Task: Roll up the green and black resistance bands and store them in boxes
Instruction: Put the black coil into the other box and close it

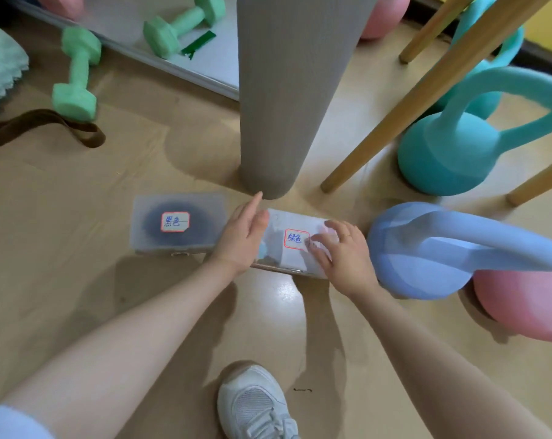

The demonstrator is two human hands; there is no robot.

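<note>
Floor inventory — two translucent lidded boxes are sitting side by side on the tan floor (62, 217). The left box (178, 224), labelled in black-ink characters, is showing a dark coiled mass through its lid. The right box (295, 243) is carrying a second handwritten label; its contents are not discernible. The left hand (243, 237) is lying flat against that box's left end, fingers extended and together. The right hand (342, 248) is resting on the lid, fingers spread and lightly curled, gripping nothing.

Crowding the boxes — an upright grey rolled mat (287, 96) just behind, a lavender kettlebell (426, 251) beside the right hand, teal kettlebells (452, 144), wooden legs (410, 99). A brown band (43, 126) and green dumbbells (77, 74) are lying well apart.
</note>
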